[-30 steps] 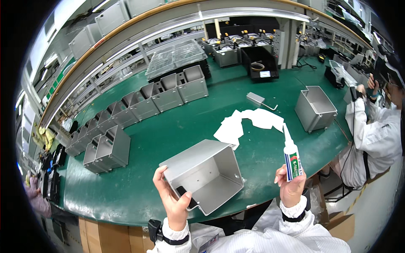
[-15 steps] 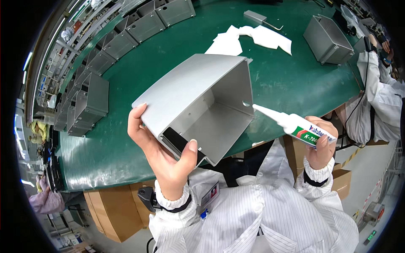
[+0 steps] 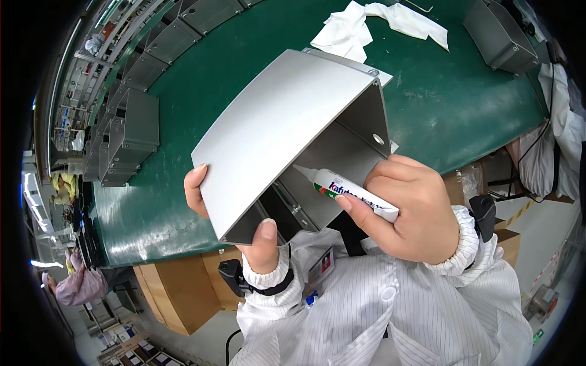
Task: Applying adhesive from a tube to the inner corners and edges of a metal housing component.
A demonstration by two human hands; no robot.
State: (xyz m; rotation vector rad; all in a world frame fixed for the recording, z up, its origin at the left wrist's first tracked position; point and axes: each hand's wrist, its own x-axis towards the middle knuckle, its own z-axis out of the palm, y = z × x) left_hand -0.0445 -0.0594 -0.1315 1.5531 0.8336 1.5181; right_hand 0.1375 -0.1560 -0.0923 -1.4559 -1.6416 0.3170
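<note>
A grey metal housing, open on the side facing me, is held tilted above the green table. My left hand grips its lower left corner, thumb on the near edge and fingers around the outer wall. Between the thumb and fingers of my right hand is a white glue tube with a long pointed nozzle. The nozzle points left into the housing's opening, by the inner side of its upper panel. Whether the tip touches the metal, I cannot tell. A round hole shows in the right wall.
Crumpled white cloths lie on the green table beyond the housing. Similar grey housings line the left and far edge; another housing stands far right. Cardboard boxes are below the table edge. Someone's white sleeve shows at right.
My right hand has moved left with the glue tube, bringing the nozzle from outside the right wall into the opening. The housing has been tipped, so its upper panel faces me more.
</note>
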